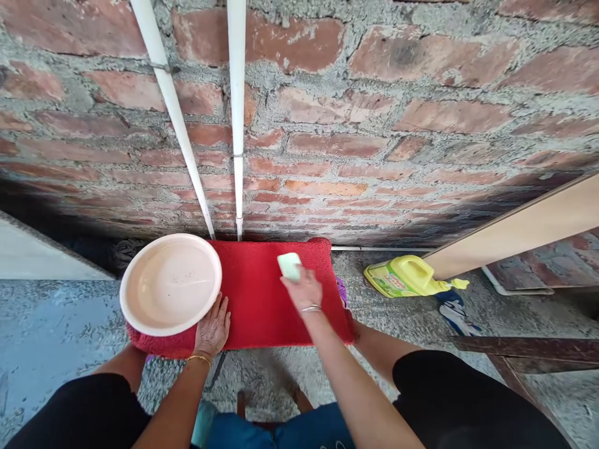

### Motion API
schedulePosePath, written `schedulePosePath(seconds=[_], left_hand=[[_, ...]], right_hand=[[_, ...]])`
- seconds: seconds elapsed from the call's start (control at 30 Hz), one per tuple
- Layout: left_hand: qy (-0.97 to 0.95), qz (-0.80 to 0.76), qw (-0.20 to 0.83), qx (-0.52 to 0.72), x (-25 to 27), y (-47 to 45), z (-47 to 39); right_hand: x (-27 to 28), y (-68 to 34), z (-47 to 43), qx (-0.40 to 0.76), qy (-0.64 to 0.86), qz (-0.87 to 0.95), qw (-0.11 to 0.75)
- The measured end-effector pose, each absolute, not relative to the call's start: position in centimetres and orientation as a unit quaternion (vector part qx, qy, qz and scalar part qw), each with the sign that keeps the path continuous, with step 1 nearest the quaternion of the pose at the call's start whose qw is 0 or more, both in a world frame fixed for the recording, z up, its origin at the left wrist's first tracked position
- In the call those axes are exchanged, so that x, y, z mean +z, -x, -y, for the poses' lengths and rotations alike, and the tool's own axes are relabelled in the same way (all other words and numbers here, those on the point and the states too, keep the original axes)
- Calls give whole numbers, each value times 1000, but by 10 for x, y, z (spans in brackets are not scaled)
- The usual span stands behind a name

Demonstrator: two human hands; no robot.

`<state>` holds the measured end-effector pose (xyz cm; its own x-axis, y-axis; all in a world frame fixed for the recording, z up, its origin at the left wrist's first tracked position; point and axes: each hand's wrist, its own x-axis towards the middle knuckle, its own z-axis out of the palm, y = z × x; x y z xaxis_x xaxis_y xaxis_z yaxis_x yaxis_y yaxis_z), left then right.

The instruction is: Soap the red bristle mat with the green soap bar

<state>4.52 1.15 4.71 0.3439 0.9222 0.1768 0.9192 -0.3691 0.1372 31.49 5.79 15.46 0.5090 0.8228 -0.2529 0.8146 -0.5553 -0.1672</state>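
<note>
A thick red mat [255, 293] with shaggy edges lies spread out in front of me. A pale pink basin [171, 240] stands on its left end, and what looks like water with a few dark specks is in it. My left hand [213, 327] rests flat on the mat beside the basin's right side, fingers stretched out. My right hand [303, 290] is closed around a pale green bar of soap [289, 265] over the right half of the mat. Part of the soap is hidden by the fingers.
A brick wall [318, 146] with two white pipes [238, 112] rises behind the mat. On the floor to the right lie a yellow jug [405, 275] and a blue and white piece [456, 313]. A wooden board [519, 218] leans at the right; a pale panel [42, 252] stands left.
</note>
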Motion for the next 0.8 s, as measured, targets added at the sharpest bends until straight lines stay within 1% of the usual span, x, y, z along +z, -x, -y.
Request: schedulePosePath(seconds=[0.1,0.2,0.3,0.47,0.57,0.67,0.8], left_hand=[[-824,-554,-12,113,47,-45,-12],[-827,-549,-15,120,46,-44,-12],[-826,-550,-13,122,45,-45,-12],[-823,-556,-19,116,43,-47,-11],[-821,-560,-25,110,43,-48,-10],[-817,-567,-25,108,43,-49,-10],[-817,-566,-35,100,43,-49,-10]], right_hand=[[145,-223,-82,219,776,592,6],[134,-193,-95,231,726,648,-4],[131,-244,-89,211,755,620,-19],[146,-385,-55,155,905,396,-21],[151,-407,-49,138,928,346,-17],[146,-355,-64,148,890,431,0],[139,-239,-96,198,787,584,9]])
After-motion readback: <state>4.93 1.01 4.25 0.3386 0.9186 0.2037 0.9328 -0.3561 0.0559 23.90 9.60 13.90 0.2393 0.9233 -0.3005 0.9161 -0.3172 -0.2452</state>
